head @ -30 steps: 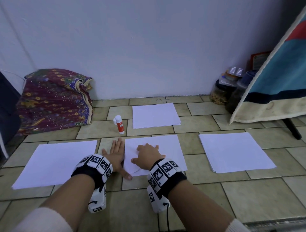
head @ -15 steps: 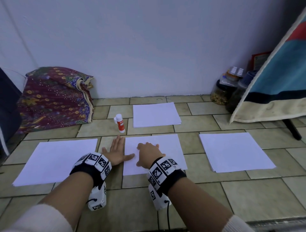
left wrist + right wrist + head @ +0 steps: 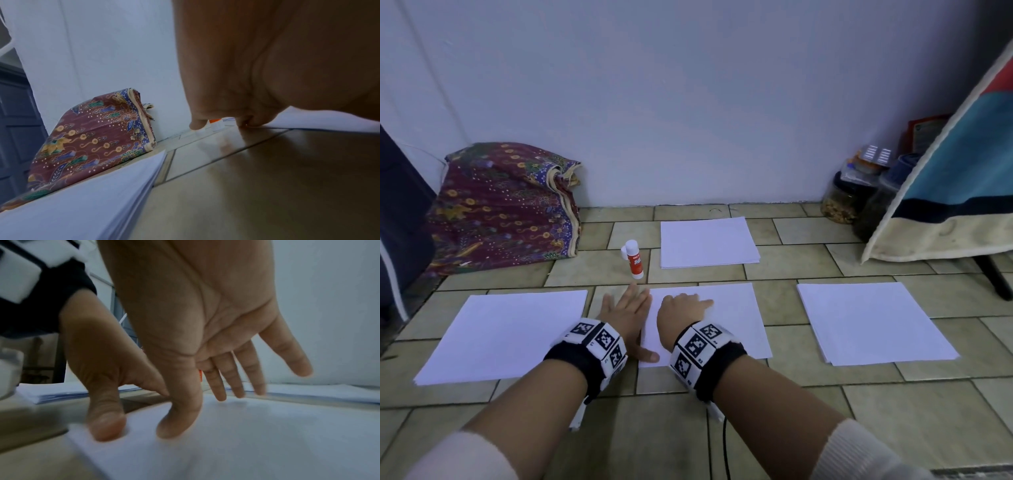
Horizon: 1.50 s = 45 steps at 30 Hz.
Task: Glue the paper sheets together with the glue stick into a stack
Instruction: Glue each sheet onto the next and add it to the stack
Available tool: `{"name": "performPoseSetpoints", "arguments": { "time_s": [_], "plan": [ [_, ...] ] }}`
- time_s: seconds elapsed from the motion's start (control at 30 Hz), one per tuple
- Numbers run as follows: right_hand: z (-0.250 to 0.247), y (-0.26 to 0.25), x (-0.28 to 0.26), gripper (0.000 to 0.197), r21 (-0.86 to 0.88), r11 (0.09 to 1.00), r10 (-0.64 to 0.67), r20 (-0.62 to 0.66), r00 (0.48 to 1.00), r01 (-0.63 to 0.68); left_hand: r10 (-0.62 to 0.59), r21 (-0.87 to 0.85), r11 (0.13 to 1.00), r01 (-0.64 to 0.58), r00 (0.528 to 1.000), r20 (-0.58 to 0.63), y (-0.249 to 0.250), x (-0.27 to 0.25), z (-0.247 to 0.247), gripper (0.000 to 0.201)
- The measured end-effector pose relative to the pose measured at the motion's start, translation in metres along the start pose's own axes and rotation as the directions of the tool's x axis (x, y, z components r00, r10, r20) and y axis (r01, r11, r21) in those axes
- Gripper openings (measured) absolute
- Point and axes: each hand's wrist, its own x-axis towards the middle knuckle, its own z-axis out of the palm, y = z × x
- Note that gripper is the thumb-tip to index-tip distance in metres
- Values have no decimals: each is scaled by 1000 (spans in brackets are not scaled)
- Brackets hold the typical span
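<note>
Left hand (image 3: 627, 313): flat on the tiled floor (image 3: 756, 428), fingers straight and close together, holding nothing; thumb (image 3: 648, 356) splayed sideways, its tip on the near left corner of the centre paper sheet (image 3: 729, 322).

Right hand (image 3: 681, 310): fingers (image 3: 236, 379) extended and slightly spread, resting on the same sheet, gripping nothing; thumb tip touching the paper just beside the left thumb.

Glue stick (image 3: 634, 259): upright, white cap, red label; just beyond the left fingertips, not touching them.

Paper stack, far (image 3: 707, 241): beyond the right fingertips, beside the glue stick.

Paper stack, left (image 3: 503, 335): outboard of the left hand.

Paper stack, right (image 3: 873, 322): well apart from the right fingers.

Patterned cloth bundle (image 3: 503, 205): against the wall, beyond the left stack.
</note>
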Motion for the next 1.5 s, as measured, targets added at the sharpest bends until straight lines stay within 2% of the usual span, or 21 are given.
{"name": "performPoseSetpoints", "arguments": {
  "time_s": [0.07,0.13,0.2,0.27,0.43,0.63,0.7,0.9,0.97,1.03,1.13,1.2,1.27,1.33,1.4,1.5],
  "plan": [
    [-5,1,6,58,52,993,-110,-8,994,110,-6,-3,1000,6,1000,-12,1,1,0,117],
    [-7,11,10,73,120,972,-206,27,978,201,-7,-5,1000,6,1000,-22,1,0,0,118],
    [-3,27,13,83,172,961,-222,2,975,219,0,-18,1000,-1,1000,-24,-1,0,1,118],
    [3,44,15,78,242,950,-191,-47,980,197,8,-33,999,-9,1000,-18,-2,0,2,119],
    [10,83,11,60,343,933,-88,-72,994,107,19,-26,999,-19,1000,0,-4,1,2,119],
    [15,134,1,50,358,933,55,-88,995,-20,22,-25,999,-22,1000,7,-6,1,5,119],
    [15,142,0,51,341,939,75,-99,992,-37,27,-30,999,-27,1000,6,-6,2,5,119],
    [15,133,7,78,144,985,109,-110,988,-92,37,-5,999,-37,999,-1,-8,-2,-3,114],
    [13,125,6,75,30,986,165,-150,975,-162,17,-32,999,-19,997,-72,-6,-4,-13,99],
    [12,117,3,62,-47,979,190,-178,966,-201,-5,-38,999,0,988,-155,-2,-7,-22,84],
    [13,105,3,38,38,989,149,-164,975,-145,28,-17,999,-33,967,-254,5,-8,-29,63],
    [16,97,3,34,142,986,117,-169,979,-94,69,-24,996,-80,945,-320,12,-10,-28,46],
    [17,86,3,36,186,982,75,-185,980,-40,111,-64,988,-143,924,-365,18,-8,-24,39],
    [19,76,4,48,197,979,-19,-189,982,57,141,-106,975,-195,911,-388,22,-7,-18,45],
    [20,67,5,51,210,963,-129,-194,973,170,140,-135,969,-206,912,-386,25,-6,-13,57],
    [21,57,8,49,204,939,-229,-222,948,275,119,-176,969,-171,955,-272,28,-7,-7,83]
  ]
}}
